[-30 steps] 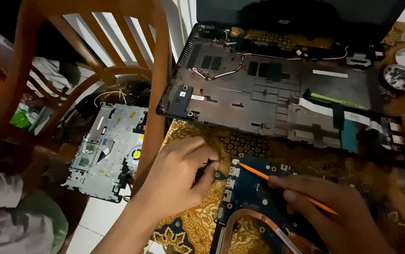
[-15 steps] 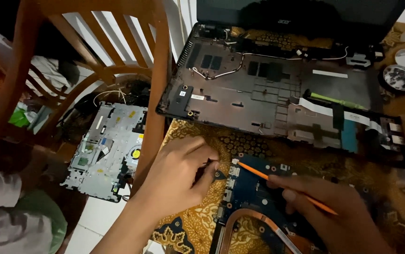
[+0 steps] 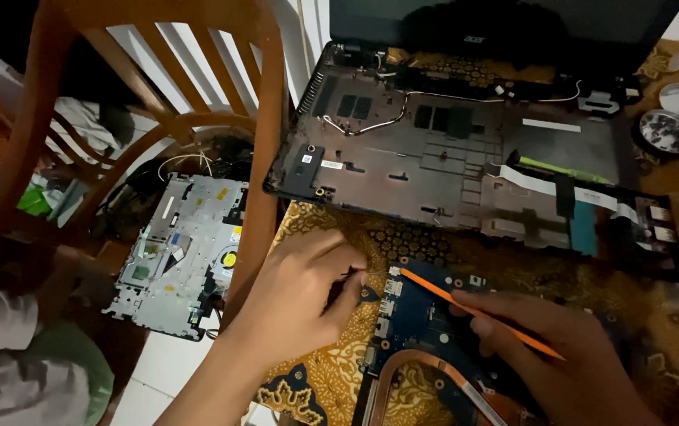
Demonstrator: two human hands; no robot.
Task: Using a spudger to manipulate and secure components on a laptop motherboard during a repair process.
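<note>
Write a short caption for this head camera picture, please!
Left hand pinches a small dark part at a blue circuit board; right hand holds an orange tool, opened laptop base behind.

Only screen around was the laptop's dark display (image 3: 505, 24) up top, switched off. Small white sticker (image 3: 305, 158) sat on the opened base's left side. No packages.

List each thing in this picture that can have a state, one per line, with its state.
Laptop base: opened up, internals bared.
Blue circuit board: removed, lying on the patterned cloth.
Left hand: pinching a small dark part at the board's edge.
Right hand: holding an orange tool, tip on the board.
</note>
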